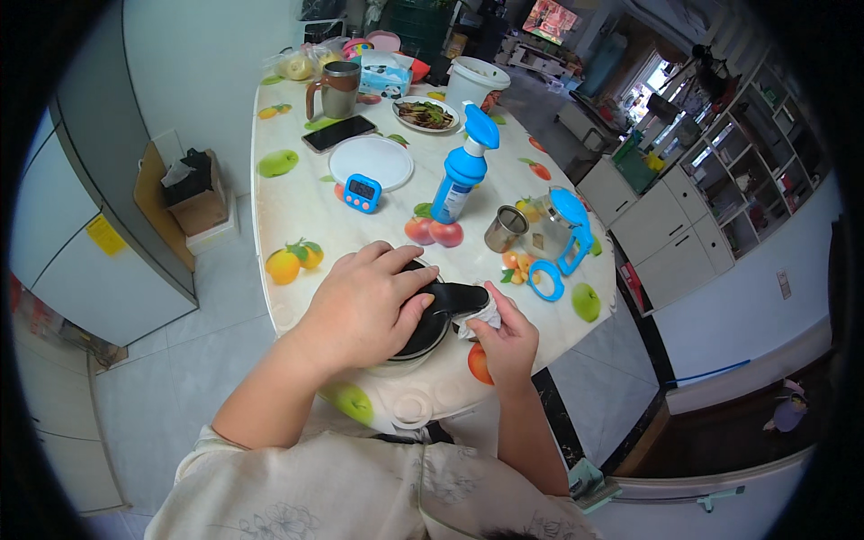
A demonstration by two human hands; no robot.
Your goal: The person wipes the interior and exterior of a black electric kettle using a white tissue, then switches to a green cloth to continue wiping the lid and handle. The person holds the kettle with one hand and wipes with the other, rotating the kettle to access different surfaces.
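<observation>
At the table's near edge stands a pot with a black lid and a black handle, apparently a kettle; its body is mostly hidden. My left hand lies over the lid, fingers spread across the top and thumb near the handle's base. In my right hand is a crumpled white tissue, pressed against the handle's underside and end. Beyond the right hand are a glass teapot with a blue lid and handle, a metal strainer cup and a blue ring.
A blue spray bottle stands mid-table, near a blue digital timer and a white round lid. Farther back are a phone, a mug, a plate of food, a tissue pack and a white bucket.
</observation>
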